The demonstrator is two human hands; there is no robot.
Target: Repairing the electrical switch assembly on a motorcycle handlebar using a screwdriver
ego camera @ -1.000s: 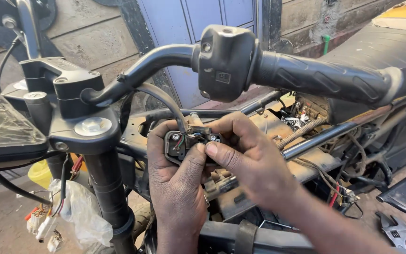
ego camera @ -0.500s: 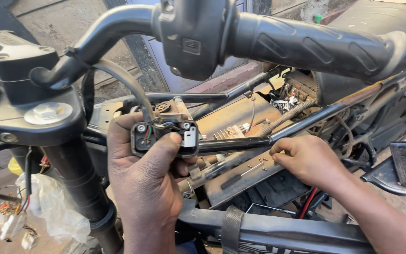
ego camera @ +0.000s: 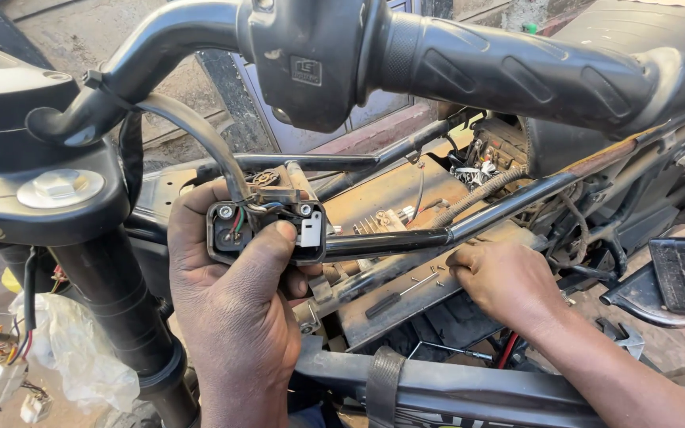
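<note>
My left hand grips a black handlebar switch housing from behind, thumb pressed on its open face, where coloured wires and a white part show. A grey cable runs from it up to the handlebar. My right hand rests palm down on the brown frame panel of a stripped motorcycle, fingertips by small loose screws. Whether the fingers pinch anything is hidden.
The black handlebar with its rubber grip crosses the top. The fork and clamp stand at left, with a plastic bag and white connectors below. Frame tubes, wiring and a seat fill the right.
My right hand has let go of the switch housing and moved right and down onto the frame panel. My left hand still holds the housing.
</note>
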